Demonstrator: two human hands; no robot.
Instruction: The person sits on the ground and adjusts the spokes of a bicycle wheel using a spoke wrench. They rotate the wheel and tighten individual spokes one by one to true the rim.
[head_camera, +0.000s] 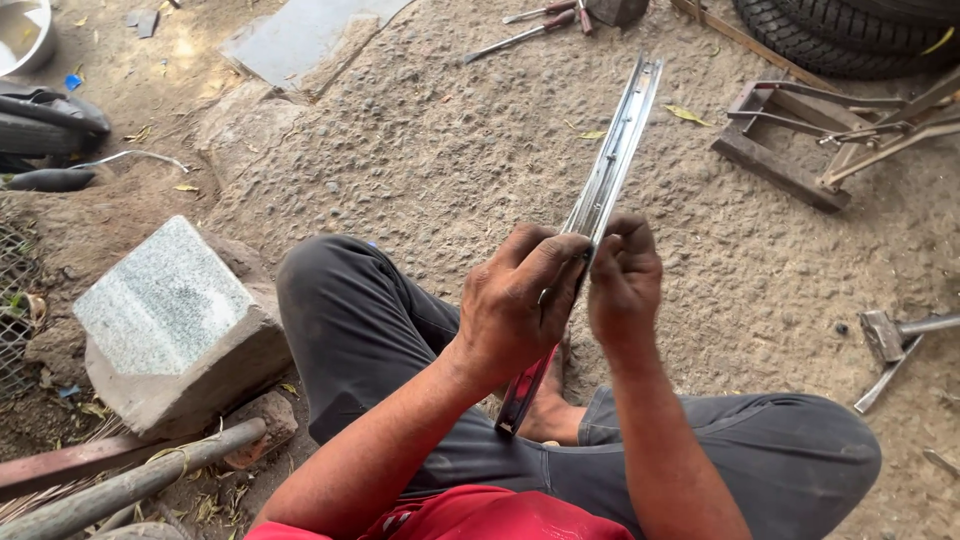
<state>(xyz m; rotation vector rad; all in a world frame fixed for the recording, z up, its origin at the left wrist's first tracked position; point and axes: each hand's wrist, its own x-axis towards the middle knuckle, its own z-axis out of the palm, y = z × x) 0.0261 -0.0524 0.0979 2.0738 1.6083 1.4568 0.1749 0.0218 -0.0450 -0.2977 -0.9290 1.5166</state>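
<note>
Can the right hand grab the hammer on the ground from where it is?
Probably not right away. The right hand is gripping the metal rim together with the left hand. The hammer lies apart on the ground, beyond the bent knee, with nothing covering it.

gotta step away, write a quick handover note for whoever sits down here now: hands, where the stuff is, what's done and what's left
Left hand: closed around the middle of the metal wheel rim, fingers wrapped over its near edge.
Right hand: pinching the same rim from the other side, fingertips at the channel.
Rim: held edge-on over the lap, the far end pointing away over the rough ground, the near end down by the foot.
Nearby: hammer on the ground to the right, screwdrivers ahead, stone block to the left, wooden frame far right.
Done: rim is bare, with no tyre or spokes visible.
Left: cannot tell from this view; the tools lie untouched.
</note>
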